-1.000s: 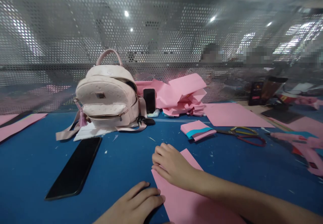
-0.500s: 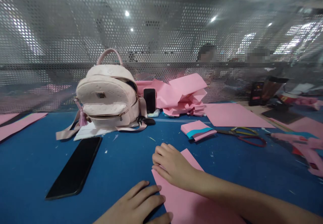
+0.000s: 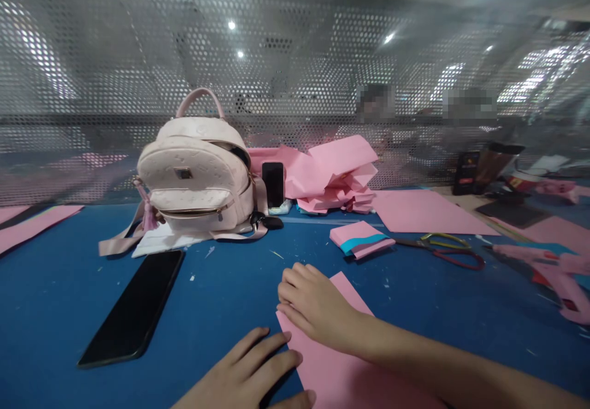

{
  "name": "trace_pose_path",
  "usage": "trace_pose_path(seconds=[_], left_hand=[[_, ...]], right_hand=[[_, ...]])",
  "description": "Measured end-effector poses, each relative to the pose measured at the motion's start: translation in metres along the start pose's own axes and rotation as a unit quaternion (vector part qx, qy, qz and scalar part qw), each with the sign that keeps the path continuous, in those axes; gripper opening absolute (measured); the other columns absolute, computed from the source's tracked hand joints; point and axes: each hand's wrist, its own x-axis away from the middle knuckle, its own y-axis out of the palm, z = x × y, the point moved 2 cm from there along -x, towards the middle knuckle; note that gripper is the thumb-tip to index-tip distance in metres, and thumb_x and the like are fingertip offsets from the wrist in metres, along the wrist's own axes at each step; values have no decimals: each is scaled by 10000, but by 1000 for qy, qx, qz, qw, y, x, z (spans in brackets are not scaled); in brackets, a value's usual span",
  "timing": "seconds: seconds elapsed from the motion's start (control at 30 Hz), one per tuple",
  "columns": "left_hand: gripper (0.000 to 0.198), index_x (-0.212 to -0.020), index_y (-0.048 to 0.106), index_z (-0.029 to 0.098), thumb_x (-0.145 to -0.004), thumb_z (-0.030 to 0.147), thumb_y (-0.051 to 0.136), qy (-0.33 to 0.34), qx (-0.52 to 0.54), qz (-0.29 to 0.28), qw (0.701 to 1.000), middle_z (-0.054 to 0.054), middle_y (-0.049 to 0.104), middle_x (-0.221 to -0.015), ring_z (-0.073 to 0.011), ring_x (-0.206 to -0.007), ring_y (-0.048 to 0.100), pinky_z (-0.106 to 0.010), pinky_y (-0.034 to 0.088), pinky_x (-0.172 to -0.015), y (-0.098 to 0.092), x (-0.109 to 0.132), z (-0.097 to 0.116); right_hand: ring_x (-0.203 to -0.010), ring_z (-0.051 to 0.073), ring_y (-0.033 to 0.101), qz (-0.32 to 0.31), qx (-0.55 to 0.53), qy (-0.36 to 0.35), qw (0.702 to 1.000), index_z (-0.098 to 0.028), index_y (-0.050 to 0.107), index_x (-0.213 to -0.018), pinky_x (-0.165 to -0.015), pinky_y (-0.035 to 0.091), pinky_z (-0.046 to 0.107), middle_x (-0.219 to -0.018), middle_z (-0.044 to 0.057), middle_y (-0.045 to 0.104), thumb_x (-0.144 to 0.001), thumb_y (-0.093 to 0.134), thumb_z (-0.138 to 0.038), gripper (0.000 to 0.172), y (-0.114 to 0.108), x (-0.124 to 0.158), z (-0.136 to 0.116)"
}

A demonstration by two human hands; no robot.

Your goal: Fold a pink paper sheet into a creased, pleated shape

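Note:
A sheet of pink paper [image 3: 338, 372] lies at a slant on the blue table in front of me. My right hand [image 3: 316, 304] rests across its far end, fingers curled and closed at the left edge; the fingertips are hidden beneath the hand. My left hand [image 3: 258, 369] is open, fingers spread, with its tips touching the paper's left edge. Beyond the paper sits a small folded pink packet with a blue band [image 3: 362, 240]. Scissors [image 3: 436, 249] with yellow and red handles lie beside the packet.
A white backpack [image 3: 198, 172] stands at the back left, a black phone [image 3: 133, 310] in front of it. Crumpled pink paper [image 3: 332, 172] is piled near the perforated metal screen [image 3: 295, 58]. At the right lies a pink glue gun [image 3: 548, 273]. People show dimly behind the screen.
Both hands keep almost the same place on the paper. The left fingers have shifted very slightly left; otherwise only the camera view has moved a little.

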Motion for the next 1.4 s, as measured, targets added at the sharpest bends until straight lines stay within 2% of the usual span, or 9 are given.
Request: trace_pose_path(seconds=[0.33, 0.57, 0.87, 1.23, 1.4], left_hand=[[336, -1340, 538, 367, -1024, 259, 501, -8, -5, 27, 1000, 46, 658, -1211, -172, -1184, 584, -341, 495, -1001, 2, 0, -1], [352, -1367, 509, 393, -1060, 262, 399, -7, -16, 16, 1000, 67, 693, -1168, -159, -1143, 623, -322, 538, -945, -3, -2, 0], [370, -1377, 494, 409, -1058, 246, 404, -9, -11, 11, 1000, 79, 678, -1212, -161, -1165, 619, -337, 542, -954, -2, -1, 0], [385, -1390, 486, 395, -1046, 232, 428, 0, -15, -28, 999, 58, 603, -1330, -185, -1274, 527, -371, 505, -1009, 7, 9, 1], [354, -1353, 528, 392, -1045, 244, 435, -4, -21, 11, 1000, 62, 656, -1235, -167, -1194, 582, -340, 524, -976, 2, 3, 1]], right_hand=[[-838, 201, 452, 8, 8, -5, 1000, -188, 573, -875, -715, 333, 329, -950, 40, 582, -996, 492, -265, 165, 3, 0, 2], [-834, 197, 449, 10, 6, -8, 1000, -187, 577, -879, -710, 323, 326, -951, 38, 582, -1000, 490, -275, 173, 4, 0, 2], [-842, 200, 446, 12, 10, -12, 1000, -188, 574, -882, -720, 317, 330, -949, 37, 582, -1000, 497, -281, 169, 5, -1, 3], [-848, 198, 443, 13, 8, -13, 1000, -195, 572, -896, -718, 314, 331, -949, 26, 575, -1001, 510, -298, 159, 7, 0, 4], [-855, 199, 447, 13, 3, -14, 1000, -197, 578, -901, -725, 318, 328, -957, 27, 579, -1007, 505, -303, 167, 7, 0, 4]])
